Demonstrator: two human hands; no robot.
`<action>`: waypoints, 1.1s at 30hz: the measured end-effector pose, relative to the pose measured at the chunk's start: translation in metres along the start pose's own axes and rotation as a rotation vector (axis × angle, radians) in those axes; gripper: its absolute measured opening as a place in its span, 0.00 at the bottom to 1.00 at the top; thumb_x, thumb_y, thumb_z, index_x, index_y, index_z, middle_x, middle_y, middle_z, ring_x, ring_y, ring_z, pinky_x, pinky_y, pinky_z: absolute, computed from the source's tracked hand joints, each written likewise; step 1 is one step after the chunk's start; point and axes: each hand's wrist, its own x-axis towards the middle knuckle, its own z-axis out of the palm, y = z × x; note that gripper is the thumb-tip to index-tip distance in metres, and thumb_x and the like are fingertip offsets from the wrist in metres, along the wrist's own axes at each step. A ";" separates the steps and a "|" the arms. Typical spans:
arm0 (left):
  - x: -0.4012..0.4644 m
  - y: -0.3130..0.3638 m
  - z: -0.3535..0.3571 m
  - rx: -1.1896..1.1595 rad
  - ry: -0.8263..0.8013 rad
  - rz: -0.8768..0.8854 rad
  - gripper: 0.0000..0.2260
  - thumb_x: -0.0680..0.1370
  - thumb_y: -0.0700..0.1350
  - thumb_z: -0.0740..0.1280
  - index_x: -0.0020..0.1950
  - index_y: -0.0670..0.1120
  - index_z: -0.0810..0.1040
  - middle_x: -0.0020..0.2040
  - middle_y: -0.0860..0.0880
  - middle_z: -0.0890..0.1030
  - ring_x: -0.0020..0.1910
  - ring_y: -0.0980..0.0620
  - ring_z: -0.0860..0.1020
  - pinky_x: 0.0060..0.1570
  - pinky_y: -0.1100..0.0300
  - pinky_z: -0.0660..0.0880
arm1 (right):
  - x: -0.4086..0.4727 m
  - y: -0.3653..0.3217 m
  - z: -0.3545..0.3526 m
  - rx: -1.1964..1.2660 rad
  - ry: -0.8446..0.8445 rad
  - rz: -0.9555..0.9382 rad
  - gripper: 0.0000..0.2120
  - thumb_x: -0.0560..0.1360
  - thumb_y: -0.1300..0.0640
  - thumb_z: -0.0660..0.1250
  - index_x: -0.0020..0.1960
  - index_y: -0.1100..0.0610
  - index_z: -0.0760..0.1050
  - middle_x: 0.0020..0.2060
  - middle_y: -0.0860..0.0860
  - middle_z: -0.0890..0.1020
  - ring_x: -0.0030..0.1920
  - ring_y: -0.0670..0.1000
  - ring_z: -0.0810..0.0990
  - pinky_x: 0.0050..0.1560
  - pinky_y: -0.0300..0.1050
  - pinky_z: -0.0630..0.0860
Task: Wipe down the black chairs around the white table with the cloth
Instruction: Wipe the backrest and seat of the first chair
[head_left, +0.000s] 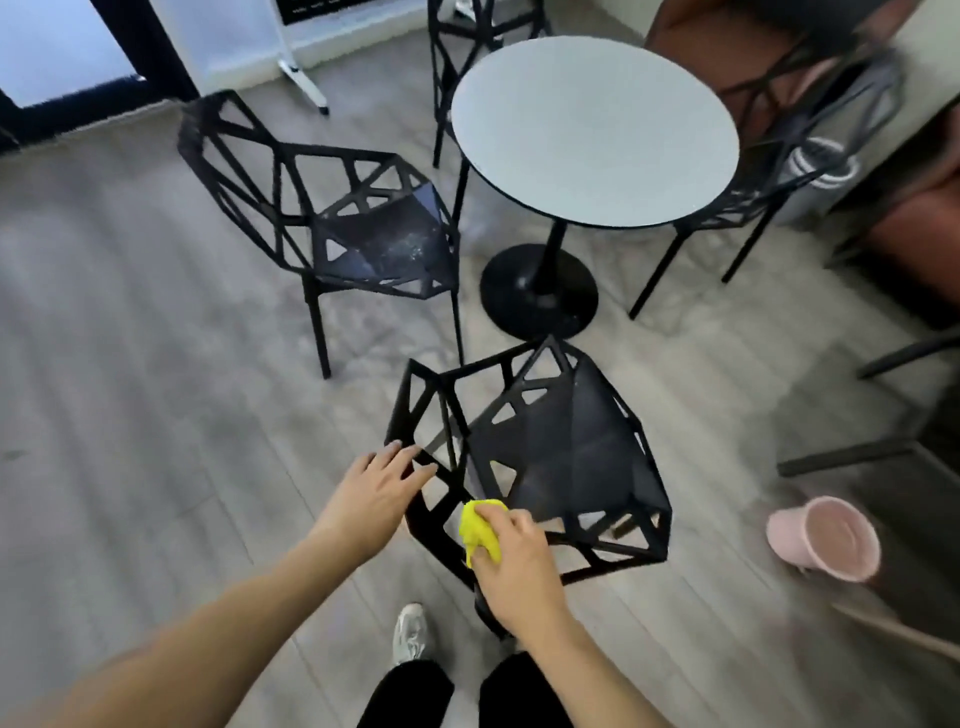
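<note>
My right hand (511, 556) clenched around the yellow cloth (479, 530) bunched under my fingers, against the nearest black chair (561, 447), my left hand (379, 488) flat, fingertips on its frame

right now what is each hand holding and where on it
The right hand holds the bunched yellow cloth, its grip around the middle of the wad. The left hand holds nothing; its straight fingers rest on the backrest frame of the nearest black chair.

Soft, even daylight, faint shadows, motion blur and wide-angle bending toward the edges.
</note>
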 end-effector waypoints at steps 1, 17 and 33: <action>0.006 -0.003 0.003 0.063 -0.045 0.067 0.33 0.64 0.40 0.74 0.69 0.52 0.74 0.69 0.45 0.76 0.69 0.41 0.74 0.60 0.49 0.75 | -0.005 -0.004 0.006 -0.020 -0.012 0.010 0.23 0.77 0.49 0.63 0.71 0.43 0.67 0.61 0.48 0.71 0.61 0.53 0.70 0.62 0.47 0.70; 0.072 -0.056 0.016 0.225 0.040 0.085 0.25 0.80 0.53 0.61 0.76 0.49 0.66 0.80 0.43 0.60 0.80 0.40 0.51 0.78 0.47 0.38 | -0.019 -0.017 0.059 -0.437 0.055 0.188 0.35 0.47 0.62 0.81 0.52 0.49 0.75 0.40 0.55 0.77 0.38 0.58 0.77 0.33 0.55 0.75; 0.023 0.070 0.026 0.080 0.036 -0.045 0.27 0.79 0.58 0.58 0.75 0.47 0.68 0.78 0.41 0.62 0.80 0.36 0.50 0.77 0.42 0.36 | -0.066 0.094 -0.016 -0.635 -0.135 0.125 0.38 0.47 0.62 0.81 0.53 0.45 0.74 0.45 0.53 0.77 0.42 0.58 0.78 0.38 0.57 0.77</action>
